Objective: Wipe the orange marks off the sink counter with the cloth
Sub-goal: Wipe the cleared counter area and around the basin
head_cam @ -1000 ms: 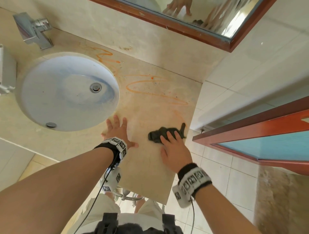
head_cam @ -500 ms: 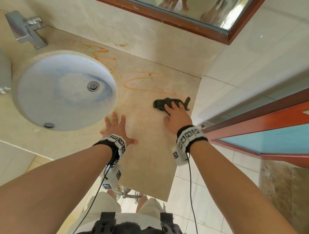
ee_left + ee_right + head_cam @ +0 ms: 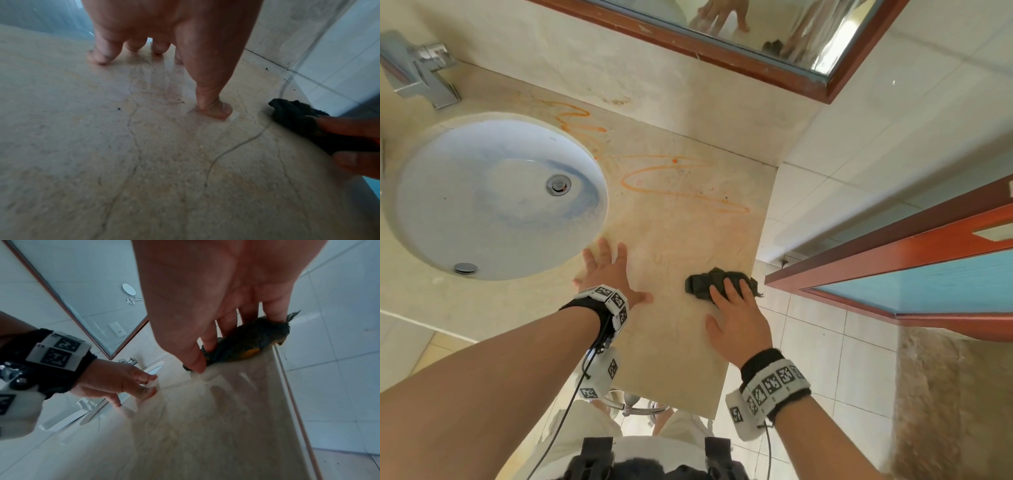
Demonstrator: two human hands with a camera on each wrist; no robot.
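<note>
A crumpled dark cloth point(image 3: 700, 286) lies on the beige sink counter point(image 3: 671, 359), close to its right edge. My right hand point(image 3: 722, 303) presses down on the cloth with straight fingers, thumb beside it on the stone. The right wrist view shows an orange stain on the cloth's point(image 3: 252, 345) underside. My left hand point(image 3: 619, 270) lies flat on the counter beside the basin, fingers spread and holding nothing. Orange marks point(image 3: 681, 192) loop across the counter beyond both hands, and more orange marks point(image 3: 575, 118) run behind the basin. The left wrist view shows the cloth point(image 3: 292, 116) at the right.
A round white basin point(image 3: 482, 205) with a drain fills the left of the counter, with a chrome faucet point(image 3: 421, 75) behind it. A wood-framed mirror point(image 3: 722, 58) hangs on the back wall. The counter ends at its right edge over tiled floor, near a red door frame point(image 3: 893, 246).
My right hand pushed the cloth away toward the orange loop, then pulled it back toward me along the right edge. The left hand has stayed flat in place.
</note>
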